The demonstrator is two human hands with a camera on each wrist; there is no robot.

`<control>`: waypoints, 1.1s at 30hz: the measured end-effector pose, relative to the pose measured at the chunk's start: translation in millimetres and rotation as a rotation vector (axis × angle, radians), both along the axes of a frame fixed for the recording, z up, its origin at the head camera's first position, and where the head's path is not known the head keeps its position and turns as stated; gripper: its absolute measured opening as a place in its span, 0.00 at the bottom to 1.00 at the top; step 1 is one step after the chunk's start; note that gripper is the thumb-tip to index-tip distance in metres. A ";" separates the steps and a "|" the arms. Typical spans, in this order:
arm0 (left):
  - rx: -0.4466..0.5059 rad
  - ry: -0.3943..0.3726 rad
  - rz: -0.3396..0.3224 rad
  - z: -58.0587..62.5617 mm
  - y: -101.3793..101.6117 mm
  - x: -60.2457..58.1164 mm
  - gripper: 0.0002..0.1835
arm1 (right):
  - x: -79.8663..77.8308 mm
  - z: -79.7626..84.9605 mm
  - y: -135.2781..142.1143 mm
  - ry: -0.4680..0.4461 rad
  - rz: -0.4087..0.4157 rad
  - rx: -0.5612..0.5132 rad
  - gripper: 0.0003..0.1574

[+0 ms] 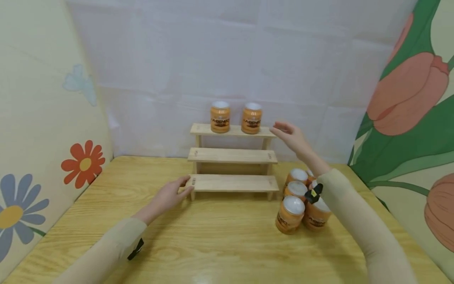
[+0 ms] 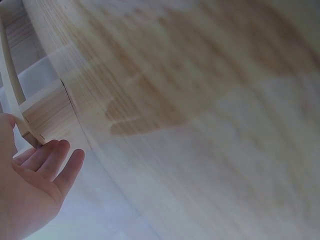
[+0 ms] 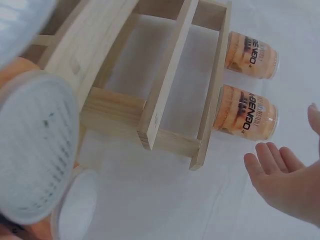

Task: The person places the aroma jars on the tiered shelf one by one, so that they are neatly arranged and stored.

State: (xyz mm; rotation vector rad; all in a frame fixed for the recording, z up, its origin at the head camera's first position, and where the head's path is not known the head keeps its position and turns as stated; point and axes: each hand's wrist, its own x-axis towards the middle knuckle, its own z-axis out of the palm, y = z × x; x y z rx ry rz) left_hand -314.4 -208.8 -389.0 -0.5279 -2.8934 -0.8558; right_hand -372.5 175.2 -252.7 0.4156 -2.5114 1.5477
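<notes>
A three-tier wooden shelf stand (image 1: 232,182) stands on the table. On its top tier are two orange cans with pale lids, the left can (image 1: 220,117) and the right can (image 1: 251,119), set apart. My left hand (image 1: 169,196) holds the left end of the lowest tier; in the left wrist view the thumb and fingers lie on either side of the board's end (image 2: 31,137). Just right of the top tier, my right hand (image 1: 291,136) is raised with its fingers extended and nothing in it. The right wrist view shows a gap between its fingertips and the nearer can (image 3: 247,113).
Several more orange cans (image 1: 290,216) stand grouped on the table right of the stand, below my right forearm, which partly hides them. A white cloth (image 1: 159,79) hangs behind. Flower-printed panels (image 1: 35,118) border both sides of the wood-grain table (image 1: 220,244).
</notes>
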 end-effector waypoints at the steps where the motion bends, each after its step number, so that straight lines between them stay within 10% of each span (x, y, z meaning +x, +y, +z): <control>1: 0.000 0.001 0.000 -0.4 -0.1 -0.4 0.33 | 3.5 -0.8 2.6 0.003 0.008 0.002 0.38; 33: -0.017 0.032 -0.015 -3.2 -0.8 -5.4 0.33 | 122.4 -84.0 48.6 -0.064 0.047 0.213 0.32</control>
